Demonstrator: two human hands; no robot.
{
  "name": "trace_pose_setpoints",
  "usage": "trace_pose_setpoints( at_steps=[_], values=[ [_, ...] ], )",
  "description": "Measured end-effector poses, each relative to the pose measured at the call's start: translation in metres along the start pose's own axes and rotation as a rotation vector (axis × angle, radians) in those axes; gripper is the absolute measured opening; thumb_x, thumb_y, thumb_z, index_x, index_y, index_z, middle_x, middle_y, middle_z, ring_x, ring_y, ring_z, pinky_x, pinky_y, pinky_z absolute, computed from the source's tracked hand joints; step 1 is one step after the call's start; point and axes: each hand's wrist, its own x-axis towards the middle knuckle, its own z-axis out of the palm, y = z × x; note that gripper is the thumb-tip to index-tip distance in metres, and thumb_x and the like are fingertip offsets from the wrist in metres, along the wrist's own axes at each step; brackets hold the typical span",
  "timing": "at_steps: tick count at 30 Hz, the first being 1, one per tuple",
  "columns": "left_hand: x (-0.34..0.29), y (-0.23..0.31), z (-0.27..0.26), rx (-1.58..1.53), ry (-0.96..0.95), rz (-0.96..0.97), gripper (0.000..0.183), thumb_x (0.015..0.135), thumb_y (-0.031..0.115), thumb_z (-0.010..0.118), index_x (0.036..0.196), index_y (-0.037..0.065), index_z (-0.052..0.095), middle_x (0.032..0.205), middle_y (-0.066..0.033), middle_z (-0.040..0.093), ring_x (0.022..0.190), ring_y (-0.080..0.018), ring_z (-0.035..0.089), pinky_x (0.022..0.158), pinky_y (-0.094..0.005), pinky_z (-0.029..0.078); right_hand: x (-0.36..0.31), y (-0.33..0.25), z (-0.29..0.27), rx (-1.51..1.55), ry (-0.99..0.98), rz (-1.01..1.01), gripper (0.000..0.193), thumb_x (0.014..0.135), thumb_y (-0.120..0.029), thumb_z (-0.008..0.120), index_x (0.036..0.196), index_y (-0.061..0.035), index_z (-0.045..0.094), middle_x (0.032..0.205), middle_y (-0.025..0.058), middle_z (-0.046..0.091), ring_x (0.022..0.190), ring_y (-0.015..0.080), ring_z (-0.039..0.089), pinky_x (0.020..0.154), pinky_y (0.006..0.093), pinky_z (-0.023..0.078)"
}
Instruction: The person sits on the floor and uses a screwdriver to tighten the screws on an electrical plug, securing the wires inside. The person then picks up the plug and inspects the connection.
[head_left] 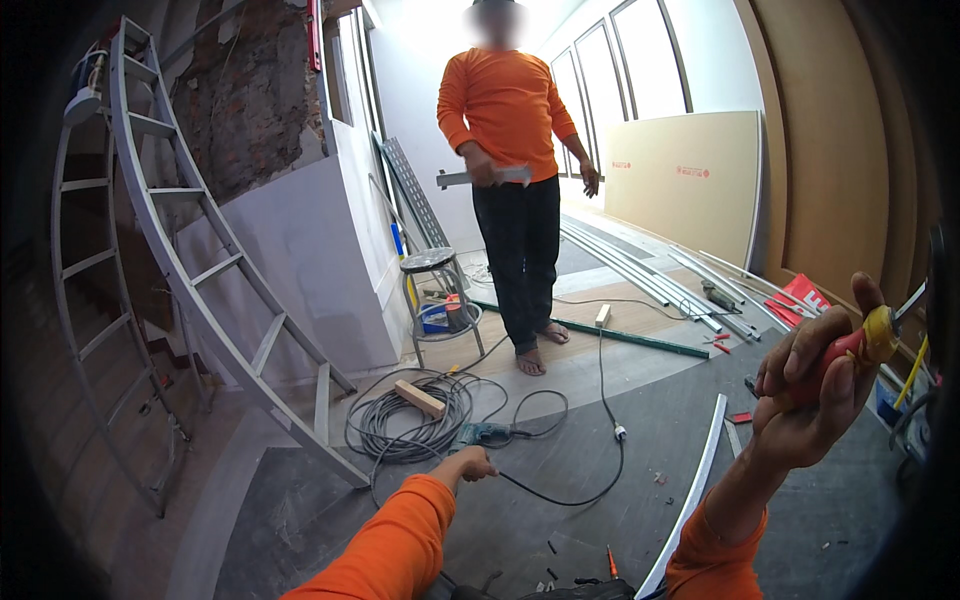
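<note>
My left hand [468,465] is closed around the grip of a teal power drill [487,433], held low over the dark floor. A black cord trails off to the right beside it. At the right, my raised right hand [812,375] wraps round the red and yellow handle of a screwdriver [880,335]; its metal shaft points up and right. Just beyond the drill lies a coil of dark cable [375,425] with a wooden block [420,399] on top. A long pale metal strip [695,495] runs along the floor between my arms.
An aluminium ladder [215,225] stands at the left. Ahead, a person in an orange shirt [505,110] holds a short metal channel [455,179]. Behind are a stool [430,260], metal profiles [630,270] and a leaning board [690,190]. Cords and small scraps lie on the floor.
</note>
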Motion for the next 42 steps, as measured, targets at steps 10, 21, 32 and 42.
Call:
trace_pose_setpoints(
  at_steps=[10, 21, 32, 42],
  values=[
    [-0.005, 0.004, -0.003, 0.038, 0.042, 0.055, 0.039, 0.096, 0.036, 0.072, 0.105, -0.002, 0.073, 0.093, -0.0144, 0.073, 0.088, -0.0276, 0.072, 0.076, -0.0393, 0.056, 0.0, -0.004, 0.001, -0.015, 0.02, 0.014, 0.066, 0.104, -0.035, 0.055, 0.148, 0.009, 0.033, 0.071, 0.0055, 0.052, 0.044, 0.0089, 0.046, 0.037, 0.0228, 0.042],
    [0.016, -0.009, 0.002, 0.209, 0.185, 0.135, 0.054, 0.091, 0.044, 0.071, 0.119, -0.002, 0.073, 0.118, -0.0225, 0.072, 0.112, -0.0374, 0.068, 0.095, -0.0441, 0.051, 0.001, -0.009, 0.007, -0.029, 0.071, 0.039, 0.07, 0.102, -0.038, 0.06, 0.146, 0.0096, 0.036, 0.07, 0.005, 0.052, 0.045, 0.0078, 0.047, 0.038, 0.0223, 0.044],
    [0.009, -0.001, -0.001, 0.222, 0.26, 0.113, 0.056, 0.088, 0.045, 0.072, 0.116, -0.004, 0.074, 0.122, -0.0253, 0.07, 0.118, -0.0393, 0.065, 0.099, -0.0446, 0.05, 0.001, -0.01, 0.009, -0.029, 0.066, 0.039, 0.07, 0.102, -0.038, 0.059, 0.146, 0.01, 0.036, 0.069, 0.0048, 0.051, 0.045, 0.0073, 0.045, 0.037, 0.0223, 0.042],
    [-0.008, 0.016, -0.005, 0.186, 0.269, 0.072, 0.058, 0.085, 0.046, 0.074, 0.115, -0.004, 0.074, 0.124, -0.0248, 0.07, 0.118, -0.0393, 0.065, 0.098, -0.0463, 0.051, 0.0, -0.003, 0.003, -0.028, 0.018, -0.009, 0.063, 0.105, -0.035, 0.053, 0.147, 0.0083, 0.034, 0.071, 0.0049, 0.051, 0.042, 0.0087, 0.043, 0.035, 0.0227, 0.04]
  ],
)
